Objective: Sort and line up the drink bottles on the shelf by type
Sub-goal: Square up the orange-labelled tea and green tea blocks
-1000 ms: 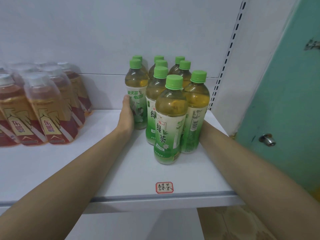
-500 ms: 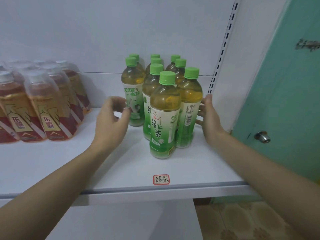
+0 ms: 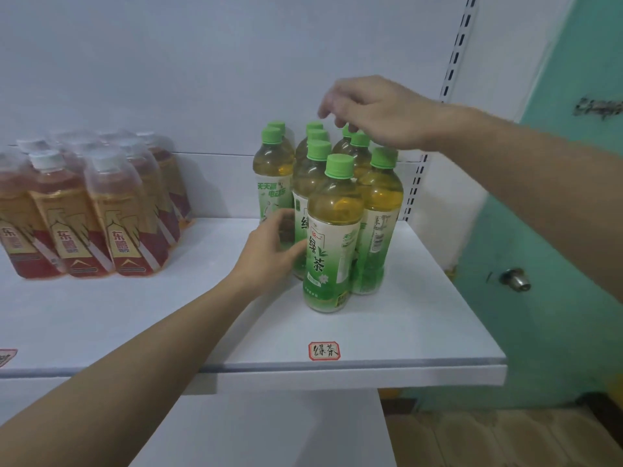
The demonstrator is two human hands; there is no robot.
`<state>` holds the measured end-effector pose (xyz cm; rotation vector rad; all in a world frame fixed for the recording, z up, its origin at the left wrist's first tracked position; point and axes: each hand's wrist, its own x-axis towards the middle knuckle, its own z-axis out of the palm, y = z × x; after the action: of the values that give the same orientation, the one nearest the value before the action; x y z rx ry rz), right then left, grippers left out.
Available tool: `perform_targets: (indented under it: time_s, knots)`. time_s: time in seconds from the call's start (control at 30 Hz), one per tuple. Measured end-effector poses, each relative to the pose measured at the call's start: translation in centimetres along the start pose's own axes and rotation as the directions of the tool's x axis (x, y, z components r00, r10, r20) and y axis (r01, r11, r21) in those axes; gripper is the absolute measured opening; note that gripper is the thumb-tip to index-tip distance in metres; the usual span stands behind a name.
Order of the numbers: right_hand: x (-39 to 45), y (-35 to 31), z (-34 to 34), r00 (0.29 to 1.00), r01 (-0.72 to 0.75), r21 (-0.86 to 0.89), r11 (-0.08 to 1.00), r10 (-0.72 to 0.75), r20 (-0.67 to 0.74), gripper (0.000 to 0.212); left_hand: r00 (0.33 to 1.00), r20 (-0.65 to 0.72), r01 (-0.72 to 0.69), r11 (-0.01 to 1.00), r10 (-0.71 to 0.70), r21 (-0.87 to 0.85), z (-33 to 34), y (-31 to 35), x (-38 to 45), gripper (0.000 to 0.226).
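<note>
Green-capped clear plastic bottles of tea (image 3: 333, 230), nine or so, standing upright in a tight cluster on the white shelf (image 3: 421, 315), toward its right end and behind a small red-bordered label (image 3: 324, 351) on the shelf's front edge.

Placement relative to the fingers: the left hand (image 3: 269, 254) rests low against the cluster's left side, fingers curved and touching the lower body of the second bottle (image 3: 305, 203) in the middle file, just left of the front bottle's paper label. Whether they have closed round it or only press it cannot be told. The right hand (image 3: 374, 112) hovers above the back rows, fingers bent downward, their tips just over the rear caps (image 3: 360, 139); it holds nothing as far as shows, and contact with a cap is uncertain.

Handling, as judged: full of liquid, so fairly heavy for their size and steady when upright, yet tall and narrow, hence apt to topple in a chain if one is knocked sideways. Walls are thin plastic, stiff while sealed and full. The paper-wrapped waist gives the surest hold; the bare shoulder above is smoother and likelier to slip. The ribbed cap serves for lifting one bottle straight up out of the crowd, where fingers cannot reach between bodies. Sliding along the shelf by the base suits small alignments.

Also present: a group of red-and-gold labelled bottles (image 3: 101, 224) with white caps, well to the left of the left fingers, apart from the green group.
</note>
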<state>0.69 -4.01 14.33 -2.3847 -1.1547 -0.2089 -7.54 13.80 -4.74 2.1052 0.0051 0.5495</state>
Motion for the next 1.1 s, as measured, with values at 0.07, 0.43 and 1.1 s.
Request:
perform_targets:
  time_s: [0.07,0.43,1.1]
  knots:
    - [1.9,-1.2,-0.4,0.981,0.013,-0.121,0.993,0.011,0.192,0.032,1.0,-0.022,-0.013,1.0,0.013,0.017,-0.2,0.0,-0.3,0.036]
    - [6.2,-5.5,2.6,0.916,0.129,-0.087,0.988,-0.085,0.392,0.02,0.995,-0.102,0.007,0.999,-0.004,0.031,-4.2,-2.1,-1.4,0.051]
    - [0.7,-4.8,-0.7,0.843,0.213,-0.184,0.96,-0.085,0.531,0.034,0.993,-0.115,0.017,0.997,-0.009,0.072,-3.3,-2.7,-0.6,0.06]
